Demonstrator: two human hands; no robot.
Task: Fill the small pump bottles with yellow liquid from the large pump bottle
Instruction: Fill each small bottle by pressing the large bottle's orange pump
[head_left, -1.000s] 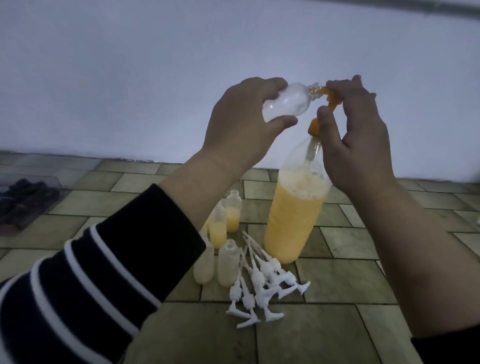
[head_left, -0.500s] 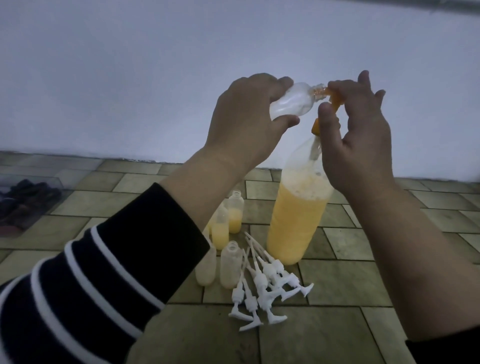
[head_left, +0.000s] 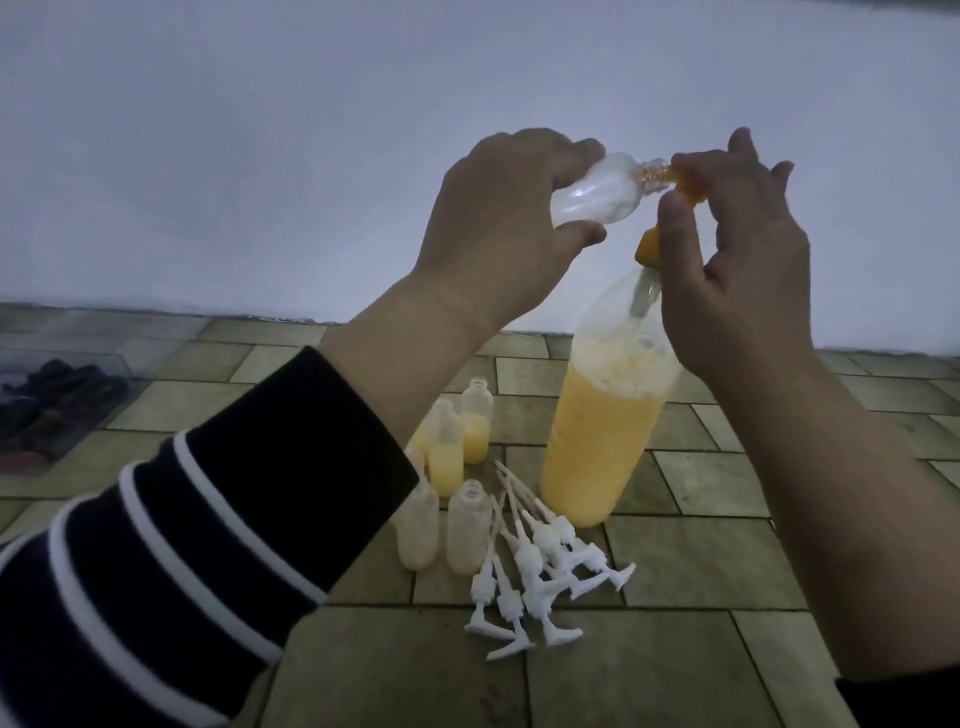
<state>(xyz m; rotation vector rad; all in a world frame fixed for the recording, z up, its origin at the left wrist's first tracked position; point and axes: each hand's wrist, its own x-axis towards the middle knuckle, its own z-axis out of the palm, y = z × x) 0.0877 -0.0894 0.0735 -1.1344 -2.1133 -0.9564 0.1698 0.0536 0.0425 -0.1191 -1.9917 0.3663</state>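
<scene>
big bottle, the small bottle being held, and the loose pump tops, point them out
big bottle (head_left: 602, 441), head view, on its yellow-filled body
small bottle (head_left: 597, 195), head view, on its clear belly, in the left hand (head_left: 498, 228)
pump tops (head_left: 540, 566), head view, on the middle of the white pile

a clear small bottle is held sideways at the orange pump of the upright, mostly full large bottle.

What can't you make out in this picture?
- Head view: the orange pump head is mostly covered by the right hand.
- How many small bottles stand on the floor: the striped sleeve hides some.
- The dark things in the clear box, dim and cut off at the left edge.
</scene>
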